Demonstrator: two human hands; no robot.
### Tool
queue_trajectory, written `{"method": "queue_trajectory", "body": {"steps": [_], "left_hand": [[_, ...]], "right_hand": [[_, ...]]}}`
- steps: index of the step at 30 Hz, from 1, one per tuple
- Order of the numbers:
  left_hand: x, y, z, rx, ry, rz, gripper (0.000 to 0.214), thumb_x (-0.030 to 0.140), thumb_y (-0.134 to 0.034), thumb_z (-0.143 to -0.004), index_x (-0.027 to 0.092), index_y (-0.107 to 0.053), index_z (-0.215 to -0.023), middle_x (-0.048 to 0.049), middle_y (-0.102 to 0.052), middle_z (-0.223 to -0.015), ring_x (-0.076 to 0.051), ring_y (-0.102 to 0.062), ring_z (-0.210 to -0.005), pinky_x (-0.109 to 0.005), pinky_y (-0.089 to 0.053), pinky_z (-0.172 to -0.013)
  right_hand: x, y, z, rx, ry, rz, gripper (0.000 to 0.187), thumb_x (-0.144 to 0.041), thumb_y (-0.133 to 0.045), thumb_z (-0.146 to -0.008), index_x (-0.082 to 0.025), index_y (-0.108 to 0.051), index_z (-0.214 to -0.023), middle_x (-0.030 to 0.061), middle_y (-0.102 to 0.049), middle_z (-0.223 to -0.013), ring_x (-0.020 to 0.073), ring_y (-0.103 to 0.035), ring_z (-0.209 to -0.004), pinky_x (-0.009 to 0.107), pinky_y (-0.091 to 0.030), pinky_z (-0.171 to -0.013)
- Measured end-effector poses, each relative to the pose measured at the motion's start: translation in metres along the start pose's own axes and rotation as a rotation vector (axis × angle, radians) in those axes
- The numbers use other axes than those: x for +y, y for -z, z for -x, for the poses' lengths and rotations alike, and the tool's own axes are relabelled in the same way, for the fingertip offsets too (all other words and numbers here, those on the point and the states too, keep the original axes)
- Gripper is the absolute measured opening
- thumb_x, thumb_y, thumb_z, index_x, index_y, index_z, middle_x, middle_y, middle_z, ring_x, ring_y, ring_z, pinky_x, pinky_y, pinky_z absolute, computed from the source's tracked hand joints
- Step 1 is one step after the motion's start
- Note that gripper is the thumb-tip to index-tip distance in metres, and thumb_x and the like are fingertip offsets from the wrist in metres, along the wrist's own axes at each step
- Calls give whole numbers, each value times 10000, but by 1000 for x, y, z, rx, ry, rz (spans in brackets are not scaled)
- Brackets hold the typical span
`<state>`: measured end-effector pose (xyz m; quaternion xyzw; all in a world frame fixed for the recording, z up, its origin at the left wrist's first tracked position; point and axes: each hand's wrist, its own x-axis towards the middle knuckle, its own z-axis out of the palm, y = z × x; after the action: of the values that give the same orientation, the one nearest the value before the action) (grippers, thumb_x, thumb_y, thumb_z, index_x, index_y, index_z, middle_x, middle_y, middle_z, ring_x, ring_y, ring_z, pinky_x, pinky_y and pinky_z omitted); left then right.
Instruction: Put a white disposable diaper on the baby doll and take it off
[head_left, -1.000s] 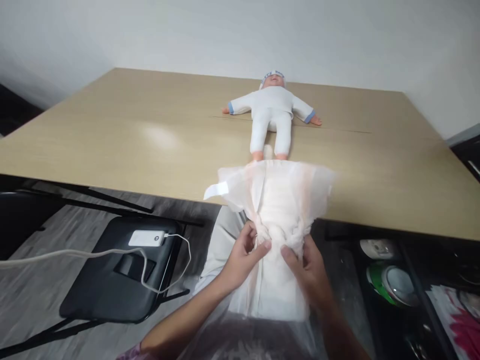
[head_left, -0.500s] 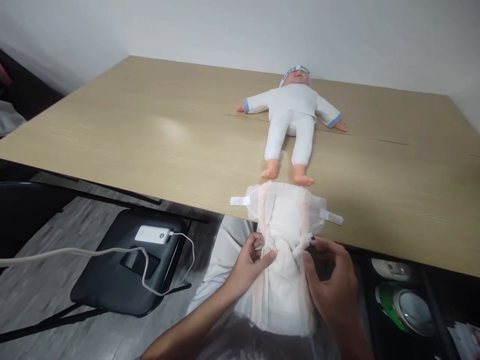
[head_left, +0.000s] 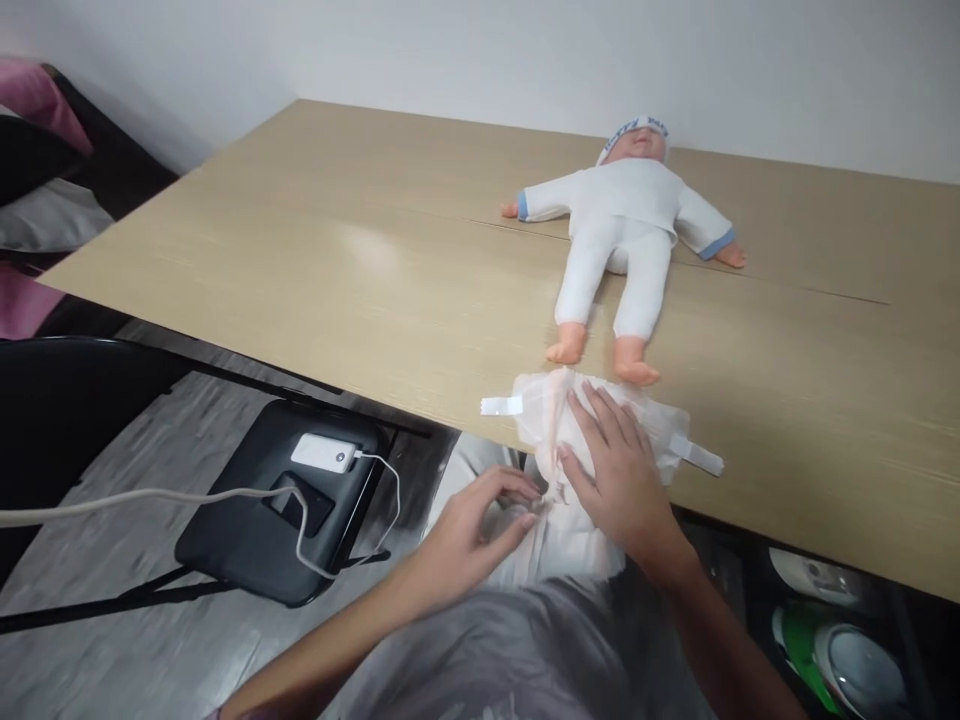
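Note:
An unfolded white diaper (head_left: 574, 545) hangs over the front edge of the table, its upper part on the tabletop and its lower part over my lap. Its two white fastening tabs stick out to either side. My right hand (head_left: 616, 470) lies flat on the upper part, fingers spread. At the diaper's left ruffled edge, my left hand (head_left: 480, 525) pinches the material between thumb and fingertips. Just beyond the diaper, a baby doll (head_left: 626, 220) in white clothes and a lettered headband lies on its back, feet towards me.
The wooden table (head_left: 300, 260) spans the view, with a wall behind it. To the left, a black folding chair (head_left: 247, 540) carries a white power bank (head_left: 324, 453) with a cable and a dark phone (head_left: 300, 505). Under the table at right is a green-and-white container (head_left: 840, 650).
My right hand has moved from the diaper's right edge onto its upper part and flattened there. My left hand stays by the left edge. The view has shifted left.

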<state>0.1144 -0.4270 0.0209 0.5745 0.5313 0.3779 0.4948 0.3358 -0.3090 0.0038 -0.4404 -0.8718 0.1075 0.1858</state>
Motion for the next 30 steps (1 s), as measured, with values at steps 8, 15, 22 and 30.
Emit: {"method": "queue_trajectory", "body": {"steps": [8, 15, 22, 30], "left_hand": [[6, 65, -114, 259, -551, -616, 216, 285, -607, -1094, 226, -665, -1294, -126, -718, -1346, -286, -642, -1295, -481, -499, -1151], [13, 74, -225, 86, -593, -968, 644, 120, -516, -1012, 158, -419, -1648, -216, -410, -1727, -356, -372, -1606, -560, -339, -1304], [41, 57, -252, -220, -777, -1232, 971, 96, -646, -929, 293, -225, -1782, -93, -181, -1878, -357, -250, -1707, -549, -266, -1354], [63, 47, -287, -532, -944, -1328, 876, 35, -606, -934, 323, -377, -1729, 0, -236, -1876, -322, -231, -1732, -516, -254, -1371]], "right_hand": [[-4, 1, -1, 12, -20, 14, 623, -363, -524, -1110, -275, -438, -1720, 109, -397, -1799, 339, -361, -1671, 625, -300, -1359], [1, -4, 2, 76, 6, 12, 616, -365, -528, -1116, -271, -436, -1717, 125, -417, -1785, 370, -397, -1643, 656, -307, -1337], [1, -7, 1, 91, 19, -7, 627, -376, -528, -1113, -258, -424, -1720, 137, -413, -1786, 387, -393, -1641, 676, -300, -1330], [-7, -3, -1, 58, -23, 2, 632, -366, -531, -1109, -253, -425, -1722, 115, -392, -1801, 341, -359, -1673, 606, -306, -1355]]}}
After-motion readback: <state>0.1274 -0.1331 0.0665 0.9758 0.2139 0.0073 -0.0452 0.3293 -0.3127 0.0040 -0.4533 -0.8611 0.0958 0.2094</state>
